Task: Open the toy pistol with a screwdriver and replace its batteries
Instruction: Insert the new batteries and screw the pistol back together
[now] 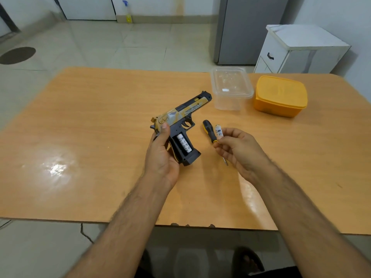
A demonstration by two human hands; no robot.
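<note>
The left hand (pixel 160 155) is wrapped around the back of the toy pistol (pixel 179 125), thumb laid along its rear, tilting it so the open grip compartment faces up toward the camera; that angle leaves the slot easy to reach. One battery (pixel 184 145) already sits in the grip, with what looks like an empty bay beside it. The right hand (pixel 239 149) pinches a second battery (pixel 218 132) upright between thumb and fingertips, at about 3 o'clock from the pistol's grip and near it, apparently poised to go in or just lifted out; which, I cannot tell. The screwdriver (pixel 210 133) lies on the wooden table (pixel 80 137) partly behind the right hand, set aside since the cover is off. At 1 o'clock stand a clear plastic container (pixel 230 91) and a yellow lidded box (pixel 281 97), just beside each other.
</note>
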